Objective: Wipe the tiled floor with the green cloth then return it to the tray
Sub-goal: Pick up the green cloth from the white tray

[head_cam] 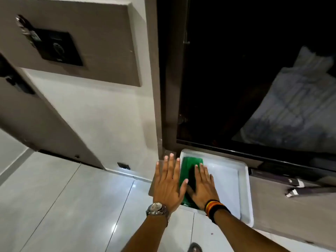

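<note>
A folded green cloth (190, 170) lies in the left part of a white tray (243, 188) that sits on the floor by a dark doorway. My left hand (168, 184) hovers flat with fingers spread, just left of the cloth and over the tray's left edge. My right hand (202, 188) is also flat and spread, resting on or just above the cloth's right side; it covers part of the cloth. Neither hand grips anything. The glossy grey tiled floor (72, 206) stretches to the left and toward me.
A beige wall with a dark switch panel (58, 46) rises behind the floor. A dark open doorway (236, 70) with a pale bundle of fabric (294, 106) inside is on the right. A brown ledge (291, 206) runs right of the tray. A shoe tip (195, 248) shows below.
</note>
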